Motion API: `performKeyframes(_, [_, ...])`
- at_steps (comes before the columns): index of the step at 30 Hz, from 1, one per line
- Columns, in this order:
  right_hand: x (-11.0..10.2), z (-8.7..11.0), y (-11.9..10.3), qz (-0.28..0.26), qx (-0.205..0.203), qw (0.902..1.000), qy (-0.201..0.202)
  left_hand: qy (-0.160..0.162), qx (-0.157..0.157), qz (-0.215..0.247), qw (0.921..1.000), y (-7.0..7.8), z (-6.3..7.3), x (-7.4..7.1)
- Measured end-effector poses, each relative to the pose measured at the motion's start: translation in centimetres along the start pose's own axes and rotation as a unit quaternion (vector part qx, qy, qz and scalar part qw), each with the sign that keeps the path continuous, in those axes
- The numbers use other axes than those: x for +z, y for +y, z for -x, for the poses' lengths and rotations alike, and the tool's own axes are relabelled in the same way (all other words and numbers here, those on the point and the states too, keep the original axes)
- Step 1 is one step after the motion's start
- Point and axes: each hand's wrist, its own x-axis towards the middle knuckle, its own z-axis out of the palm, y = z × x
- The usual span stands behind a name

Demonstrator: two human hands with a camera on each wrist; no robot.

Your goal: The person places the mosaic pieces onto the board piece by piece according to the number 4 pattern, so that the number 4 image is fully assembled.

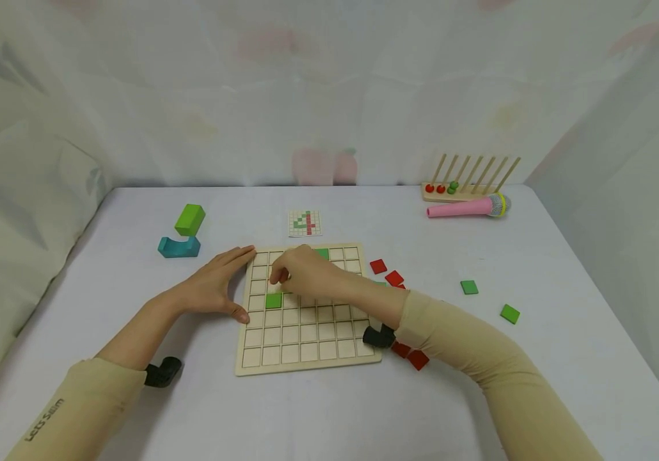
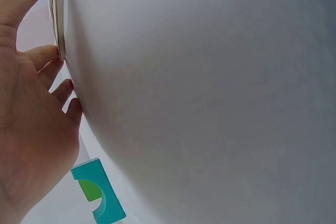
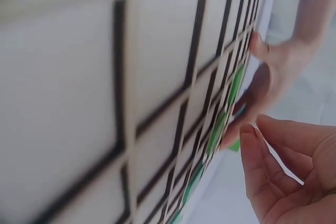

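A wooden grid board (image 1: 306, 368) lies flat on the table. My left hand (image 1: 211, 285) rests along its left edge, thumb and fingers spread, touching the rim. Over the board's upper left squares is my right hand (image 1: 306, 272), fingers curled, thumb and index fingertips close together. In the right wrist view nothing shows between those fingertips. A green tile (image 1: 274, 301) sits in a square below the right hand, and another green tile (image 1: 322, 253) lies near the top edge. Further green tiles (image 3: 216, 132) in the grid appear in the right wrist view. My right hand covers part of the grid.
A pattern card (image 1: 304, 223) lies behind the board. Red tiles (image 1: 378, 266) are scattered to its right, with loose green tiles (image 1: 510, 314) farther out. A green block (image 1: 190, 219) and a teal arch block (image 1: 179, 247) lie left, a pink microphone (image 1: 462, 208) and peg counter (image 1: 450, 197) back right.
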Motion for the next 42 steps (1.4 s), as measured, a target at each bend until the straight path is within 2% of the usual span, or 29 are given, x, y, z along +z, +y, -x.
performKeyframes(7, [-2.1, 1.2, 2.2, -0.023, 0.032, 0.9987, 0.031, 0.0, -0.004, 0.0, 1.0, 0.1, 0.1, 0.0])
performKeyframes(13, [-4.2, 3.3, 5.0, -0.054, 0.068, 0.9941, 0.066, 0.001, -0.004, 0.001, 1.0, 0.0, 0.1, 0.0])
performKeyframes(23, [-7.3, 7.5, 9.5, -0.05, 0.122, 0.9856, 0.106, 0.002, -0.003, 0.0, 1.0, 0.0, 0.3, 0.0])
performKeyframes(27, [-8.0, 9.6, 11.5, -0.039, 0.137, 0.9837, 0.109, 0.003, -0.004, -0.004, 1.0, 0.1, 0.2, 0.2])
performKeyframes(34, [-8.3, 13.7, 16.1, -0.022, 0.163, 0.9814, 0.099, 0.001, -0.008, -0.002, 1.0, 0.1, 0.2, 0.3])
performKeyframes(42, [-9.2, 17.8, 18.5, -0.039, 0.176, 0.9812, 0.069, 0.0, -0.013, 0.002, 0.9999, 0.1, 0.4, 0.2])
